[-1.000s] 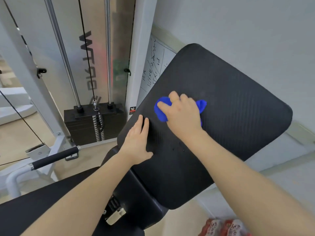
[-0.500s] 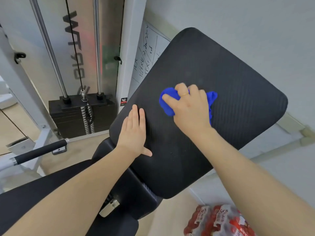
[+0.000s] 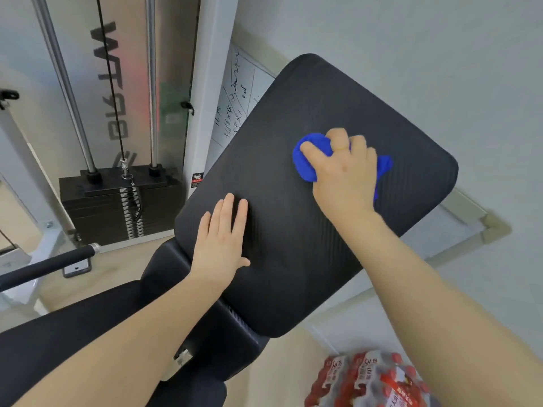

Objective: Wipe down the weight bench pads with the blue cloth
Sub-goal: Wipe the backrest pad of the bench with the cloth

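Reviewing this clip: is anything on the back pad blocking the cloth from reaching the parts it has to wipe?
Only the person's own left hand, resting flat on the pad's lower left area. The right hand grips the blue cloth against the upper right part; the pad surface around it is bare, with no other object lying on it.

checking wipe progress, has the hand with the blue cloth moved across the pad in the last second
Yes. The right hand with the blue cloth has slid toward the back pad's right edge, away from the left hand, which has stayed flat near the pad's left edge.
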Demonstrator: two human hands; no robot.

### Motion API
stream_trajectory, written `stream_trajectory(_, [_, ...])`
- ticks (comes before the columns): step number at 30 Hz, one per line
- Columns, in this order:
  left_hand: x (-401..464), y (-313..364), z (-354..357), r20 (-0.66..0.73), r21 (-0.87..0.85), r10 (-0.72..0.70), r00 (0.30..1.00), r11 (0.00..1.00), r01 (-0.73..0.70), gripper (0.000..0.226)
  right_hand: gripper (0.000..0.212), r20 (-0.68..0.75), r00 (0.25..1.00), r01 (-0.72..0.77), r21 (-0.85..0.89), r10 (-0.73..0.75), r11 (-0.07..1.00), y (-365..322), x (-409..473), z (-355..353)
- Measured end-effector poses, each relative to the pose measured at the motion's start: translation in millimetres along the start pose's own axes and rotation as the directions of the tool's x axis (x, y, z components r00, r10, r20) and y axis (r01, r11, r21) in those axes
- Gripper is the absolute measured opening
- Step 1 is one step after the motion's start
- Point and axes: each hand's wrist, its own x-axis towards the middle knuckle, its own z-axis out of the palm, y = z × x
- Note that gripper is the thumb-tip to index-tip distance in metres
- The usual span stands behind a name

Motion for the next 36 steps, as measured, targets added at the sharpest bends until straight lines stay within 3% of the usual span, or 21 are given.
stream_trajectory(4, [-13.3,9.7,7.3,-0.054,-0.046,0.035,0.998,0.998,-0.037,0.096,0.040,0.184,0.970,0.126,0.170,-0.157,0.977,-31.3,-84.9,-3.4])
stream_trajectory(7, [-12.5,11.8,6.7,-0.072,-0.042,0.013,0.997,0.999,-0.016,0.096,0.042,0.314,0.832,0.388,0.260,-0.457,0.884,-47.3,-148.0,-10.7])
stream_trajectory(9, [-14.3,13.2,6.8,-0.058,-0.028,-0.016,0.998,1.000,0.014,0.095,0.044,0.324,0.783,0.459,0.274,-0.531,0.845,-35.0,-145.3,-13.7])
stream_trajectory(11, [-20.4,19.1,7.8,-0.049,-0.043,-0.062,0.997,0.997,0.060,0.096,0.041,0.262,0.868,0.383,0.184,-0.421,0.905,-7.4,-113.0,-16.4])
stream_trajectory(13, [-28.4,25.5,7.9,-0.038,-0.097,-0.096,0.995,0.991,0.092,0.098,0.044,0.154,0.964,0.204,0.096,-0.217,0.974,21.8,-76.6,-19.8])
stream_trajectory(16, [-39.7,36.2,9.4,-0.061,-0.183,-0.074,0.995,0.981,0.062,0.087,0.049,0.088,0.996,0.025,0.101,-0.034,0.995,32.1,-61.6,-20.1])
stream_trajectory(18, [-44.1,45.2,10.9,-0.129,-0.204,-0.029,0.991,0.979,0.002,0.079,0.047,0.105,0.994,0.013,0.167,-0.031,0.986,16.9,-83.2,-15.3])
stream_trajectory(20, [-46.7,52.9,13.3,-0.093,-0.225,0.021,0.995,0.973,-0.042,0.088,0.045,0.183,0.972,0.093,0.262,-0.145,0.960,-3.2,-123.4,-12.9])
stream_trajectory(25, [-46.9,61.2,14.6,0.034,-0.146,0.026,0.999,0.989,-0.021,0.122,0.043,0.349,0.793,0.392,0.336,-0.500,0.856,-17.7,-178.2,-23.5])
stream_trajectory(27, [-46.1,64.7,13.7,0.075,-0.196,-0.012,0.997,0.980,0.026,0.128,0.034,0.245,0.868,0.384,0.220,-0.432,0.897,1.6,-150.4,-22.2])
stream_trajectory(29, [-46.3,71.2,14.0,0.107,-0.268,-0.064,0.992,0.959,0.091,0.131,0.033,0.056,0.968,0.233,0.143,-0.243,0.962,31.0,-112.5,-22.3])
stream_trajectory(32, [-46.4,77.9,13.1,0.104,-0.232,-0.109,0.989,0.964,0.131,0.131,0.035,-0.030,0.992,0.128,0.125,-0.125,0.984,55.2,-83.1,-20.5])
stream_trajectory(36, [-45.0,83.9,10.6,0.102,-0.165,-0.152,0.983,0.972,0.167,0.130,0.035,0.012,0.990,0.133,0.221,-0.139,0.966,30.7,-114.8,-15.0])
